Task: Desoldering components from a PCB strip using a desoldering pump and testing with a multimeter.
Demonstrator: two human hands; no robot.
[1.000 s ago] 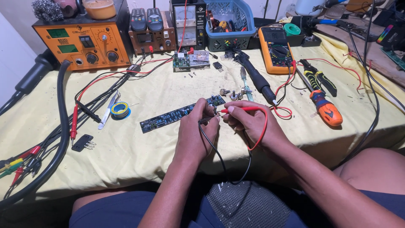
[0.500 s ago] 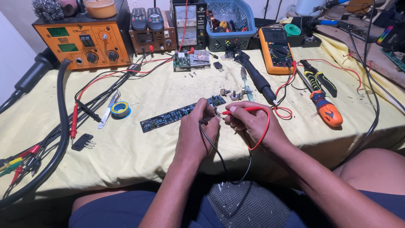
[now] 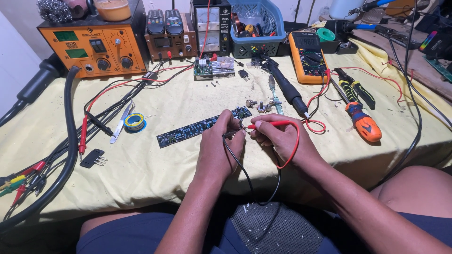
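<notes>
While hands stayed put since earlier, red probe (image 3: 268, 125) is pinched in right hand (image 3: 282, 141), black probe (image 3: 230, 134) in left hand (image 3: 220, 146), tips meeting on a small part between the grips; probing continues.

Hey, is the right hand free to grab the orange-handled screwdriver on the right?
Probably not yet: the right hand grips a red probe. The path to the screwdriver looks open across bare yellow cloth.

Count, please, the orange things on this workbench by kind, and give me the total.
Orange bench station: 1
Orange-cased multimeter: 1
Orange-handled screwdriver: 1
Total: 3
The left hand holds the black probe and the right hand the red probe; neither probe is orange.
</notes>
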